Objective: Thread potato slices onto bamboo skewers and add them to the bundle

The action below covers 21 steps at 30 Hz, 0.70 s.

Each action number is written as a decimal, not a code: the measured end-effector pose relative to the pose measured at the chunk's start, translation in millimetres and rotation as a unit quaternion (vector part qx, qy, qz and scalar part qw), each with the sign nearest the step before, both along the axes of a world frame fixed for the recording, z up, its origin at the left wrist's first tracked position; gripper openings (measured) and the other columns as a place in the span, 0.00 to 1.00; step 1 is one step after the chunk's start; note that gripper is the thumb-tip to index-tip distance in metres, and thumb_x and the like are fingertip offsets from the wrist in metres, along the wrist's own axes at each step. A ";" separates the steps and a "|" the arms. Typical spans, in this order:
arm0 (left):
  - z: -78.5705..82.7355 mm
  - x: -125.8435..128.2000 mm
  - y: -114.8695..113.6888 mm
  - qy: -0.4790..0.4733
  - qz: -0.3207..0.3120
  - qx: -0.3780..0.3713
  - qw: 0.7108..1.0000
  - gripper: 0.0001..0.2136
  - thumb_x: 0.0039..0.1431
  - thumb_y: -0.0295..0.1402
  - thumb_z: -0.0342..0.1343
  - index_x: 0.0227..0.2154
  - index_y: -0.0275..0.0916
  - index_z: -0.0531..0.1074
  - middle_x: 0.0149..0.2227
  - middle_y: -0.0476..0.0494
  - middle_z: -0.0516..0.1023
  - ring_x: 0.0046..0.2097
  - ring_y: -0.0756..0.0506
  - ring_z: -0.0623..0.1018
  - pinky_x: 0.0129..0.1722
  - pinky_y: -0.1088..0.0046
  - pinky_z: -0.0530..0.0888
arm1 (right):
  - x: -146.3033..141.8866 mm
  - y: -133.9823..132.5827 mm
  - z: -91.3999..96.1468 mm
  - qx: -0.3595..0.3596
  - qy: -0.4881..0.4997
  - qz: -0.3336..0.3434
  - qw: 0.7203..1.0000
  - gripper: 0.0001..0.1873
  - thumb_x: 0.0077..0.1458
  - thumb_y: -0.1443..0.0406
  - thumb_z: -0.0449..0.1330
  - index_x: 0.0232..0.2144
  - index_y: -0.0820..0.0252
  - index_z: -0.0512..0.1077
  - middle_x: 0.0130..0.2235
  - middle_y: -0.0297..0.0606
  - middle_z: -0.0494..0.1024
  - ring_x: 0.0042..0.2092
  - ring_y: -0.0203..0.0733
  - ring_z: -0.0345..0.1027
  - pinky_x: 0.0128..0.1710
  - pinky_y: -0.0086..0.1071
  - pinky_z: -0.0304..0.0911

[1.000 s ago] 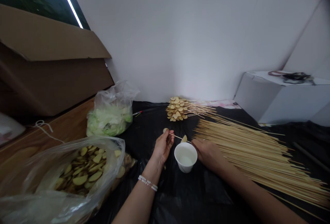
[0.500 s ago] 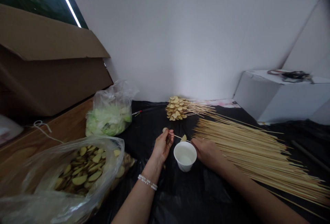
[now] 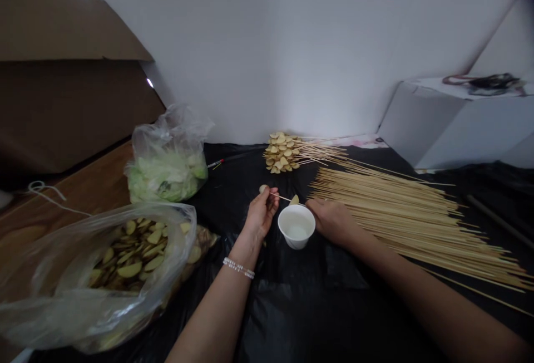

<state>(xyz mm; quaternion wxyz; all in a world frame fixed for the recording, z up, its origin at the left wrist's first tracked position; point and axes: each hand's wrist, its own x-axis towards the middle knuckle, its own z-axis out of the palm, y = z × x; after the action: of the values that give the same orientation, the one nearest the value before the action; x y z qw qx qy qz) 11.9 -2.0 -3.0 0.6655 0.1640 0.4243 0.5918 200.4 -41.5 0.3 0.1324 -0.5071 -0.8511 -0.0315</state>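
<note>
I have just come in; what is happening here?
A person holds a stick between both hands. The left hand has a slice at its fingertips by one end; the right hand grips the stick farther right. A second slice is on the stick, at the far rim of the cup. Beyond the hands lies a bundle of filled sticks; loose sticks lie to the right, an open bag of slices to the left.

Head view tipped down; cardboard box (image 3: 70,112) more cropped.
</note>
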 end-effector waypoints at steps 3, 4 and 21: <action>0.1 0.5 -0.2 0.001 -0.004 -0.001 1.000 0.10 0.61 0.29 0.53 0.30 0.29 0.75 0.22 0.44 0.74 0.22 0.55 0.73 0.23 0.84 0.72 | 0.4 0.4 1.0 -0.002 -0.005 0.001 1.000 0.09 0.60 0.66 0.49 0.33 0.60 0.69 0.33 0.38 0.76 0.32 0.37 0.66 0.28 0.32 0.44; 0.0 0.5 -0.4 0.000 -0.005 0.000 1.000 0.10 0.61 0.29 0.52 0.30 0.29 0.75 0.22 0.45 0.74 0.23 0.55 0.73 0.23 0.84 0.72 | 0.5 0.5 1.4 -0.002 -0.007 -0.001 1.000 0.09 0.61 0.66 0.49 0.33 0.60 0.69 0.33 0.38 0.76 0.32 0.37 0.66 0.28 0.32 0.44; -1.7 -3.2 1.4 -0.020 0.004 0.011 1.000 0.08 0.60 0.28 0.54 0.31 0.29 0.75 0.25 0.44 0.76 0.23 0.55 0.74 0.23 0.84 0.73 | 0.7 -0.2 1.9 0.015 0.005 0.005 1.000 0.09 0.61 0.67 0.49 0.33 0.60 0.69 0.33 0.38 0.76 0.33 0.38 0.66 0.28 0.31 0.45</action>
<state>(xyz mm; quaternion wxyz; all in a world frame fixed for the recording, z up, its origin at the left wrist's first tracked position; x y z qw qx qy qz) 8.7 -0.6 -4.6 0.6695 0.1576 0.4049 0.6024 201.2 -41.7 2.2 0.1440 -0.5006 -0.8526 -0.0409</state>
